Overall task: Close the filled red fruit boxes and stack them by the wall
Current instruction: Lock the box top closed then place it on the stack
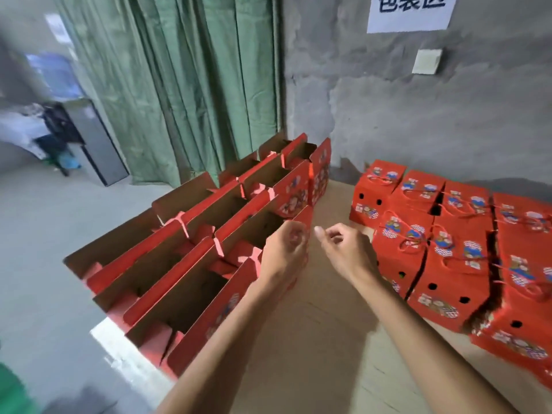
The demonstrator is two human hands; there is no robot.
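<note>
Open boxes (pixel 191 249) stand in rows at 9 o'clock on the desk (pixel 313 339), flaps raised for closing; closed boxes (pixel 442 243), red with printed labels and cord handles, sit at 3 o'clock by the wall (pixel 418 115). The left hand (pixel 286 252) has fingers curled at a flap (pixel 304 218), grasp uncertain; the right hand (pixel 343 249) is loosely curled, empty.

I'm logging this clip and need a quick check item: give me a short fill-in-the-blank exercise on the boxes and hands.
1. The open boxes stand to the ____ of the closed boxes.
2. The curtain behind the open boxes is ____.
3. The left hand reaches the flap of an ____ box.
4. The right hand holds ____.

Missing words: left; green; open; nothing
</note>
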